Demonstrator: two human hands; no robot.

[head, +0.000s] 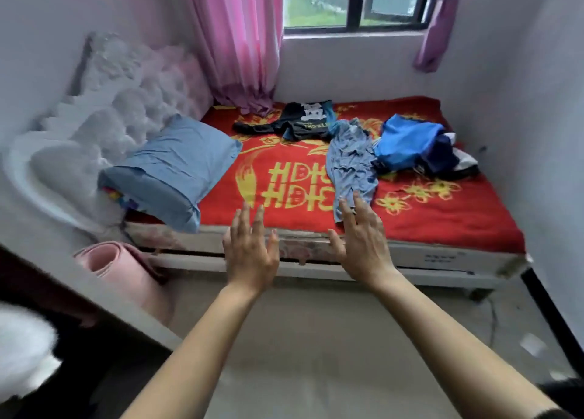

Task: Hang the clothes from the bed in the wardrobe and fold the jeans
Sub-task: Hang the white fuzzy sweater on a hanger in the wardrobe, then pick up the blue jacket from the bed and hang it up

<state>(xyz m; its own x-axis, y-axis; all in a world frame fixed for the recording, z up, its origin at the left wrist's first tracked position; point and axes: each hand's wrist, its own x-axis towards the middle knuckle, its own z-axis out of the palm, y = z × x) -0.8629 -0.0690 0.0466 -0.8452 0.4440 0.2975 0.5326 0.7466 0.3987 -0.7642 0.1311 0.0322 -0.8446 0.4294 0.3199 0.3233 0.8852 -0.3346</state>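
- The pale blue garment (352, 162) lies crumpled mid-bed, and its lower end reaches almost to the near edge. I cannot tell whether it is the jeans.
- A black printed T-shirt (300, 121) lies by the far edge. A blue heap (407, 143) with darker pieces sits toward the right edge, touching the pale garment.
- The left hand (251, 245) and the right hand (360, 238) are both spread, fingers straight, holding nothing. The right fingertips lie over the pale garment's near end.
- Likely risk: lifting the pale garment could drag the touching heap along, tangling the pieces or spilling them off the near edge.
- A bunched grab, rather than the shoulders or waistband, would probably make it awkward to hang.
- Walls close the bed (442, 254) on its far and right edges, and a pillow (170, 169) fills the left.
- A rolled pink mat (110, 260) lies on the floor near the near-left corner, and there is open floor along the near edge.
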